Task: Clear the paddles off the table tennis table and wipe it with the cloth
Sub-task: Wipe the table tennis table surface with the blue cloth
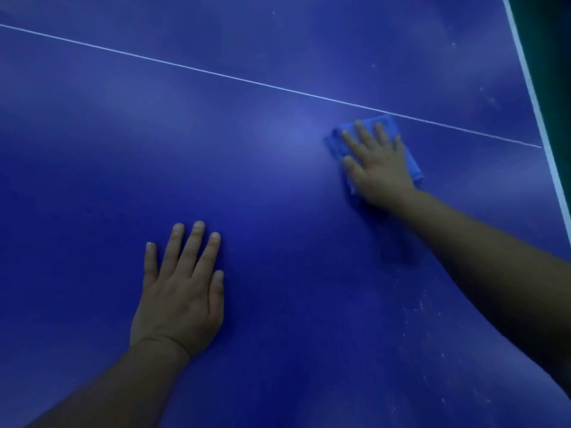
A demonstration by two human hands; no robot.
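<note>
The cloth, a folded blue pad, lay flat on the table directly under my right hand, with its far corner just touching the thin white centre line. My right fingers were spread and straight on top of it, pressing it down rather than curling round it, so the cloth was pinned and not gripped. Its longer side seemed to run from that line back toward my wrist, roughly along my forearm. My left hand rested palm down on the bare surface, nearer to me and well apart from the cloth, fingers straight and holding nothing; I judged it was only bracing me. No paddles showed anywhere in view, so I took the clearing to be done and the wiping to be the step in hand. Pale specks marked the surface on my near side of the cloth, below my right forearm, and fainter ones lay beyond the line near the white edge stripe at the right. With the cloth under the right palm, pulling it back toward me looked like the stroke that would reach the nearer specks.
</note>
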